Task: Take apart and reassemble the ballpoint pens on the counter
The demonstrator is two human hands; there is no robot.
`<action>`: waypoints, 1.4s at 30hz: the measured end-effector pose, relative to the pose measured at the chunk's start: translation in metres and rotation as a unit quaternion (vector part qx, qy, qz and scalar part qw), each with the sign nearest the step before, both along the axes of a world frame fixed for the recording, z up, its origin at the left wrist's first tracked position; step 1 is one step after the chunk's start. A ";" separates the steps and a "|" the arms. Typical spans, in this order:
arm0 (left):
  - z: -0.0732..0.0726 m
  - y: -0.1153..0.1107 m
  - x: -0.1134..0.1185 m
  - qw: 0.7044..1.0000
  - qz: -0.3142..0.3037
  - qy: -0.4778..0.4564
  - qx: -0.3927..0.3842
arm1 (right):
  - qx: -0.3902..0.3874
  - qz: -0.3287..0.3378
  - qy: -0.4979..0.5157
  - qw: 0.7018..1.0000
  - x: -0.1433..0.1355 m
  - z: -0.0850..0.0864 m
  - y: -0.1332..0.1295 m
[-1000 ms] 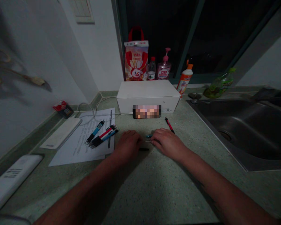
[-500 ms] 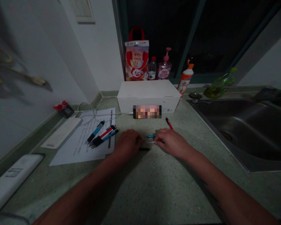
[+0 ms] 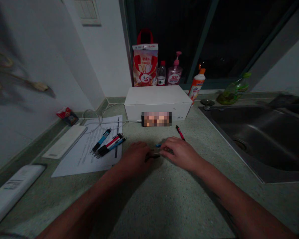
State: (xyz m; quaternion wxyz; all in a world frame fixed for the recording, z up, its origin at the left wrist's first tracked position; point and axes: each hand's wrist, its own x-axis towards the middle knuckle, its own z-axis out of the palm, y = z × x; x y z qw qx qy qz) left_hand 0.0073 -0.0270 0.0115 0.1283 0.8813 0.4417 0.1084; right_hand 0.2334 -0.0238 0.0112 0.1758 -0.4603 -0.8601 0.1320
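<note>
Over the counter, my left hand is closed, its fingertips on a dark pen barrel. Facing it, my right hand pinches a thin pale rod that looks like a pen refill. The rod's tip meets or lies close to the barrel; the fingers hide the exact contact. A blue pen piece lies just beyond the fingertips, partly covered by my right hand. Past that hand rests a red and black pen. Several assembled blue, red and black pens lie on a printed sheet at left.
A white box stands behind the hands, with a pixelated phone-like object leaning on it. Bottles and a red bag line the window. The sink is at right; a white power strip lies at left.
The dark barrel that lay on the counter is now at my left fingertips. My right hand has shifted slightly left, and the thin rod has come down to the barrel.
</note>
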 end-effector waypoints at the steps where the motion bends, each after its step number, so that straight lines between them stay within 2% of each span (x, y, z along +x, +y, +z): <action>1: -0.001 0.000 0.001 1.000 -0.002 -0.010 0.006 | -0.007 0.009 0.007 1.000 -0.002 0.000 -0.001; 5: -0.007 0.001 0.005 0.998 0.007 -0.064 0.010 | -0.034 0.018 0.019 0.999 -0.008 -0.003 -0.003; 12: -0.012 0.002 0.004 0.984 0.058 -0.167 0.029 | -0.098 -0.049 0.101 0.989 -0.007 -0.004 0.001; 17: -0.013 0.002 0.007 0.974 0.096 -0.203 0.010 | -0.107 -0.060 0.161 0.979 -0.010 -0.010 0.003; 23: -0.014 0.003 0.007 0.962 0.132 -0.238 -0.025 | -0.084 -0.069 0.218 0.970 -0.011 -0.015 0.000; 26: -0.013 0.003 0.008 0.959 0.134 -0.246 -0.032 | -0.102 -0.082 0.215 0.968 -0.011 -0.014 0.000; 30: -0.012 0.003 0.009 0.960 0.128 -0.250 -0.019 | -0.160 -0.065 0.205 0.963 -0.011 -0.015 0.001; 34: -0.013 0.003 0.008 0.958 0.126 -0.255 -0.015 | -0.134 -0.083 0.240 0.958 -0.011 -0.017 0.002; 38: -0.014 0.002 0.008 0.961 0.114 -0.253 -0.001 | -0.173 -0.068 0.245 0.952 -0.011 -0.018 0.002; 42: -0.015 0.003 0.008 0.963 0.111 -0.246 0.000 | -0.155 -0.074 0.269 0.948 -0.012 -0.019 0.002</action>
